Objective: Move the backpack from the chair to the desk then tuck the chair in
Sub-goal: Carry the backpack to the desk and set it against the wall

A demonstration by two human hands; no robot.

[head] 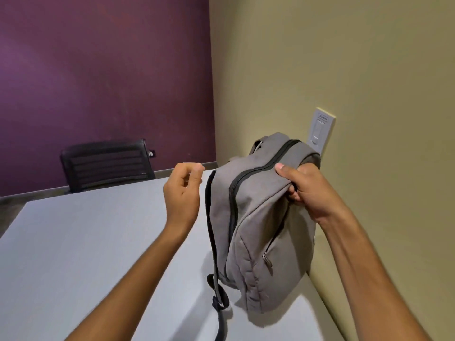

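Grey canvas, soft and a little slumped — the backpack (256,217) stands on its bottom end on the pale table (86,242), close against the beige wall (344,70) on its far side. Its base rests on the table surface near the table's edge, and its top tilts toward the wall. A dark zipper runs up over its crown, and a smaller zipped pocket faces outward lower down. A dark-edged shoulder strap (216,279) hangs down the side of the backpack away from the wall, its loose tail trailing off the table's near edge.

The right hand (312,190) has the top of the backpack pinched — thumb lying on the fabric beside the zipper, fingers (294,193) curled underneath into a closed grip. The left hand (183,193) hovers just beside the backpack's strap side, not touching it, its fingers loosely curled and holding nothing.

Beyond the backpack, a white wall plate (320,129) shows above its top. At the table's far end, well apart from the backpack, a black chair (105,163) sits against the purple wall (98,70).
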